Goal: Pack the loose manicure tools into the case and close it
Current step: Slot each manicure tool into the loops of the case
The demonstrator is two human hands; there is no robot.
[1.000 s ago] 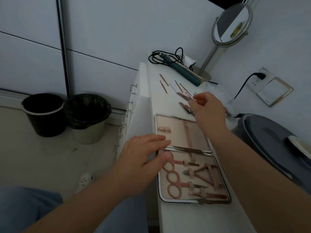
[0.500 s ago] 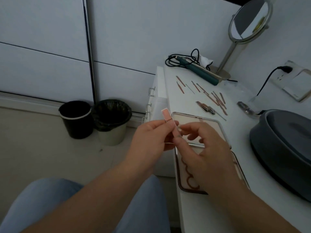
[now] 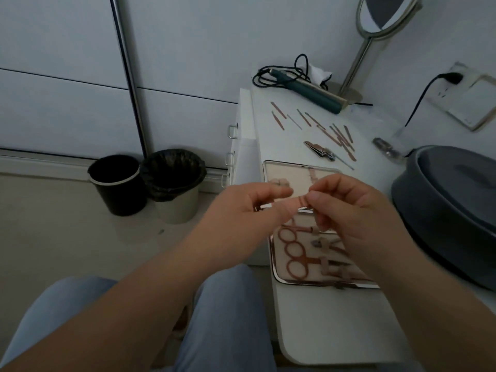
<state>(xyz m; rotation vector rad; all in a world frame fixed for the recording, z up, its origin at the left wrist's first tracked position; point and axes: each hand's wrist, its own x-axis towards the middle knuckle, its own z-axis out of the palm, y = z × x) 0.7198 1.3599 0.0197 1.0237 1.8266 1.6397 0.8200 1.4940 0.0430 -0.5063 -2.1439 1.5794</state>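
Both hands pinch one small rose-gold tool (image 3: 296,202) — left hand (image 3: 249,208) on its near-left end, right hand (image 3: 346,208) on the other — long axis roughly left-right, held just above the open case (image 3: 273,253) on the counter (image 3: 322,326). Empty loops lie directly below and slightly beyond; right hand is nearer. Remaining loose tools (image 3: 332,134) sit farther back.

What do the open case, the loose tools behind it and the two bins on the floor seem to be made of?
Open case: bright, shiny rim suggests polished metal; the pinkish matte lining looks like fabric or faux leather.
Loose tools: thin rose-gold sticks with silvery tips, probably coated metal.
Black bin: smooth, dull wall, likely plastic.
Lined bin: pale wall, likely plastic, with a crinkled black plastic bag.
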